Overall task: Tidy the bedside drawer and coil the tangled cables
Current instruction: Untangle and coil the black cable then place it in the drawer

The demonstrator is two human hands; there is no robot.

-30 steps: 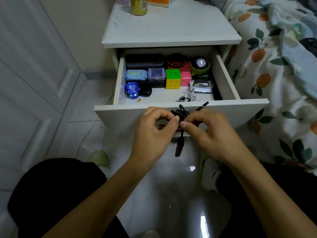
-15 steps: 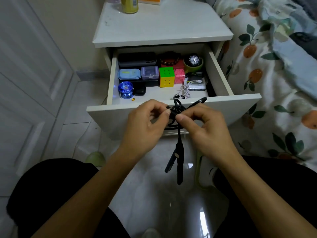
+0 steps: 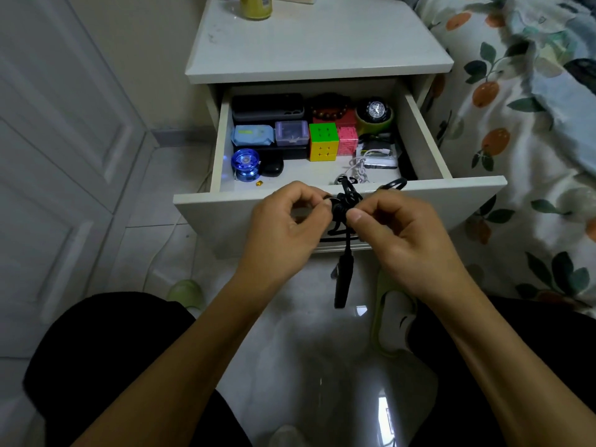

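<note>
Both hands are held in front of the open white wooden drawer (image 3: 322,214) of the bedside cabinet, just before its front panel. The left hand (image 3: 287,227) has its fingers curled and pinches the tangled black thin cable (image 3: 346,201) between thumb and forefinger. The right hand (image 3: 409,240) pinches the same bundle from the other side, its thumb tip pressing on the knot. From the bundle a black straight plug end (image 3: 342,285) hangs down over the glossy pale floor tiles (image 3: 290,366); beside it there is maybe a second thin piece, but it is too blurred to tell. One loop of the cable stands up above the drawer's front edge.

Inside the drawer lie a multicoloured square puzzle cube (image 3: 323,141), a blue round yo-yo (image 3: 245,163), a pink small box (image 3: 347,140), a black wristwatch (image 3: 374,109) sitting on a green round cup, and a white coiled cable (image 3: 361,166) near the front right. A yellow can (image 3: 255,6) stands on the cabinet top. A bed cover with orange fruit print (image 3: 516,130) is at the right.
</note>
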